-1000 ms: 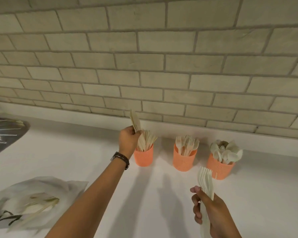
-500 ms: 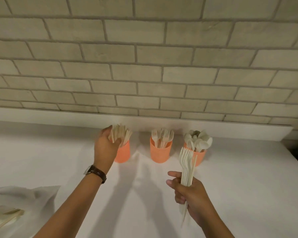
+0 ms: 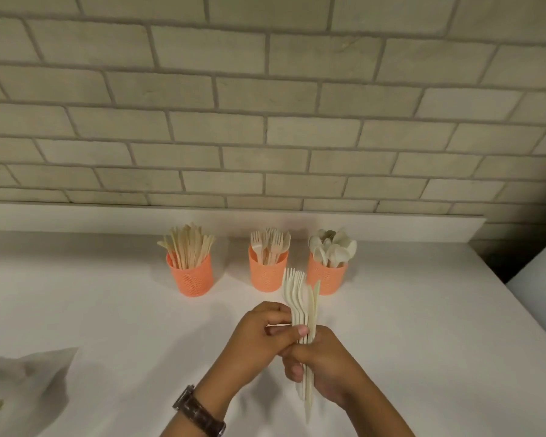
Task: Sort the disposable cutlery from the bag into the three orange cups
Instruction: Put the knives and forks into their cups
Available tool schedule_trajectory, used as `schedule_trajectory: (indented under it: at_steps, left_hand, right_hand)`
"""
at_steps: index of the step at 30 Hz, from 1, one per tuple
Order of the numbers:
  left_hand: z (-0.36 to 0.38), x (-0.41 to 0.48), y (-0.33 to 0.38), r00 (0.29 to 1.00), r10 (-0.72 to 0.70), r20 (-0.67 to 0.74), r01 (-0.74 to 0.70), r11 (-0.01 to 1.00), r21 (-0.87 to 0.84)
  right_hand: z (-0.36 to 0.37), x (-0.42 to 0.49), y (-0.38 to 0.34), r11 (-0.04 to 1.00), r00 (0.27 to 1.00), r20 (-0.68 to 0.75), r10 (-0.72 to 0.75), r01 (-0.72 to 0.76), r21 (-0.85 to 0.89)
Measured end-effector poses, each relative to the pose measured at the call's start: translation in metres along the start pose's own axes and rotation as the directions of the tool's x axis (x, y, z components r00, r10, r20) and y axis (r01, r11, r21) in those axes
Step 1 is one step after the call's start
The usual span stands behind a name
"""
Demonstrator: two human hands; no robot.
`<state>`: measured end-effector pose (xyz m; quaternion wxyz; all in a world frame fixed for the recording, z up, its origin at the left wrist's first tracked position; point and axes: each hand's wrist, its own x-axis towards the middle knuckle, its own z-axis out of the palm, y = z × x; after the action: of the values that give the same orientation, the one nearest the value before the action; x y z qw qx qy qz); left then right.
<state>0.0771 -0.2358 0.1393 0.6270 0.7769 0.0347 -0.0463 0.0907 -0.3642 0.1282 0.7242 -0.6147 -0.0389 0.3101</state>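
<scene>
The right hand (image 3: 325,370) is gripping a bunch of forks (image 3: 297,298) by the handles, with the tips pointing up. The bunch is just in front of the middle cup (image 3: 267,275). The left hand (image 3: 259,339) is pinching the bunch from the left side, with its fingers curled on the fork necks. On the right of the bunch, one or two pointed pieces (image 3: 313,298) are looking like knives.

The cups are standing in a row at the far side of the tabletop (image 3: 423,326). The left cup (image 3: 191,279) is holding knives (image 3: 186,244), the middle cup more forks, and the right cup (image 3: 327,279) spoons (image 3: 333,246). The bag (image 3: 35,380) is lying at the near left.

The forks are looking thin, light and smooth, so they could be sliding apart. Pinching a few by the flat necks should be working best. Squeezing too hard could be snapping a tip.
</scene>
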Motion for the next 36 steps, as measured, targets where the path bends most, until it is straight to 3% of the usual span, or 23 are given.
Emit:
schedule_trajectory:
  at_steps: [7,11,15,17,20,26,32,36]
  left_hand:
    - [-0.005,0.002,0.009,0.999,-0.037,0.021,0.040,0.984,-0.176]
    - [-0.006,0.015,0.014,0.996,-0.064,-0.064,0.044,0.960,-0.275]
    - [-0.012,0.037,0.017,0.990,-0.033,-0.138,-0.010,0.955,-0.296]
    - [-0.012,0.050,0.018,0.990,-0.022,-0.143,-0.021,0.955,-0.295]
    - [-0.005,0.068,0.016,0.989,-0.004,-0.145,-0.036,0.963,-0.267]
    - [0.021,0.101,0.019,0.974,-0.015,-0.225,-0.043,0.968,-0.249]
    - [0.019,0.128,0.038,0.912,0.011,-0.410,-0.112,0.968,-0.223]
    - [-0.010,0.140,0.042,0.818,0.142,-0.558,-0.182,0.983,-0.016]
  right_hand:
    - [-0.009,-0.010,-0.005,0.996,0.996,0.038,-0.084,0.085,-0.017]
    - [-0.023,-0.016,-0.002,0.999,0.999,-0.038,-0.030,0.031,0.031]
    - [-0.039,-0.024,0.002,0.999,0.975,-0.218,0.033,-0.030,0.020]
    - [-0.048,-0.029,0.004,0.997,0.943,-0.331,0.036,-0.058,-0.056]
    - [-0.060,-0.036,0.004,0.997,0.895,-0.442,0.063,-0.074,-0.008]
    - [-0.088,-0.050,0.005,0.981,0.915,-0.400,0.060,0.020,0.194]
    - [-0.116,-0.060,0.012,0.994,0.910,-0.398,-0.113,0.102,-0.048]
    - [-0.124,-0.059,0.015,0.988,0.908,-0.395,-0.142,0.106,-0.113]
